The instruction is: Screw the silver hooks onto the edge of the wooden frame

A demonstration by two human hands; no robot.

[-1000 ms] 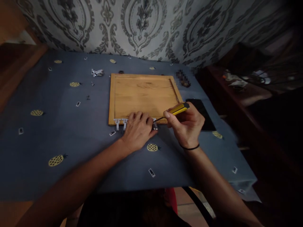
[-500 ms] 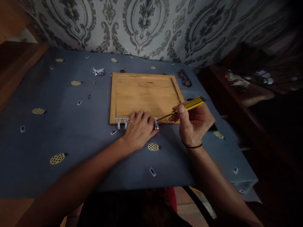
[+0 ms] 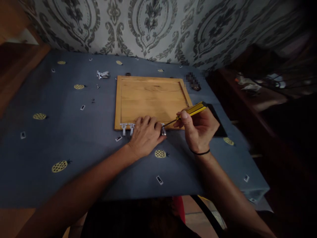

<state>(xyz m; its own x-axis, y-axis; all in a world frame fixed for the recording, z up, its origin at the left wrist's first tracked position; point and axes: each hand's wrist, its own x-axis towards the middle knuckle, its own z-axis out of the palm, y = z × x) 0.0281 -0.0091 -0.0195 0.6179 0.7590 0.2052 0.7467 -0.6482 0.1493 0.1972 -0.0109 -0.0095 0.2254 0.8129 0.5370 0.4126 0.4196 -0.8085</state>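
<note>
A yellow wooden panel with a raised frame (image 3: 151, 97) lies flat on the table. Silver hinges sit along its near edge, two of them left of my left hand (image 3: 145, 136). That hand curls over the edge, its thumb and fingers around the rightmost hinge (image 3: 163, 131), which it partly hides. My right hand (image 3: 201, 130) is closed around the yellow and black handle of a screwdriver (image 3: 193, 111). The shaft slants down to the left, and its tip is at the rightmost hinge. Whether the tip sits in a screw is too small to tell.
On the blue pineapple-print tablecloth (image 3: 81, 145), loose hinges (image 3: 102, 74) lie back left, with a few screws (image 3: 93, 100) nearer. A dark flat object (image 3: 219, 127) lies behind my right hand. A blurred dark item (image 3: 193, 82) is past the panel's far right corner.
My right hand and the screwdriver have shifted slightly left, uncovering more of the dark flat object. My left hand and the panel stay in place.
</note>
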